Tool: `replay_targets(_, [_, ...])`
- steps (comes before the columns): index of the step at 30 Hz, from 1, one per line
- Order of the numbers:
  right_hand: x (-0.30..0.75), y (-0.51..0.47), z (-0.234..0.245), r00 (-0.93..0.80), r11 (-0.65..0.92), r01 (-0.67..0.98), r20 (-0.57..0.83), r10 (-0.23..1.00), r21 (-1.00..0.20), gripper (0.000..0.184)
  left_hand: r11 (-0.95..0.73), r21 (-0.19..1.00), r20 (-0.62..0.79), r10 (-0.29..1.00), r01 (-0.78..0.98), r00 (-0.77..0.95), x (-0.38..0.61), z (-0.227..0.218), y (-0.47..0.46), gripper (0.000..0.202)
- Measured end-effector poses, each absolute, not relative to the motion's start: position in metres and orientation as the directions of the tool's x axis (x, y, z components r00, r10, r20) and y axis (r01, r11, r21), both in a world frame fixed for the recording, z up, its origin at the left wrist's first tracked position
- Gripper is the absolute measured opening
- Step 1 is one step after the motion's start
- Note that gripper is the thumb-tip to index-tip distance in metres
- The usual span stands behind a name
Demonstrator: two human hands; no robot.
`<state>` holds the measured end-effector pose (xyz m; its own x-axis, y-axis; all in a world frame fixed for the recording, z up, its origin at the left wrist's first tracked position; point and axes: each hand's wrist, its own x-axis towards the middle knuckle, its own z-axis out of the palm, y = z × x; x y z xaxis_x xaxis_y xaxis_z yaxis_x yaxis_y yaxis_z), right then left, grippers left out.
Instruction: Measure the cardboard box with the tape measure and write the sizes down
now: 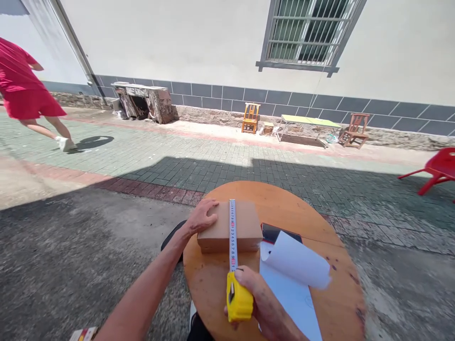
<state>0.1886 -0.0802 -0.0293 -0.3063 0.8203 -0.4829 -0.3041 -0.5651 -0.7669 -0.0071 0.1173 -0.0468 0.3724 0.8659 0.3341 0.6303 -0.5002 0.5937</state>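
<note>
A closed brown cardboard box sits on the round wooden table. My left hand grips its left side, thumb on the top face and fingers toward the far corner. In my right hand is a yellow tape measure, held just in front of the box. Its extended blade runs away from me across the top of the box, with the end near the far edge. White paper sheets lie right of the tape on a dark clipboard-like object, the top sheet curling up.
A person in red is at the far left. Along the wall stand a worn desk-like block, a yellow chair, a low green-topped table and a wooden chair. A red chair is at the right edge.
</note>
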Motion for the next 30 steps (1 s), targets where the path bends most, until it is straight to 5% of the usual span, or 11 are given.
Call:
replay_targets(17, [0.207, -0.108, -0.039, -0.387, -0.395, -0.105, -0.328, 0.862, -0.913, 0.062, -0.432, 0.758, 0.389, 0.901, 0.488, 0.194, -0.003, -0.013, 0.102, 0.046])
replay_targets(27, [0.219, -0.13, -0.051, -0.536, -0.253, 0.131, -0.284, 0.795, -0.958, 0.066, -0.279, 0.928, 0.252, 0.959, 0.248, 0.132, 0.006, 0.014, 0.057, 0.043])
replay_targets(30, [0.223, -0.132, -0.062, -0.47, -0.242, 0.199, -0.31, 0.827, -0.949, 0.081, -0.246, 0.943, 0.234, 0.969, 0.224, 0.078, 0.004, 0.011, 0.032, 0.038])
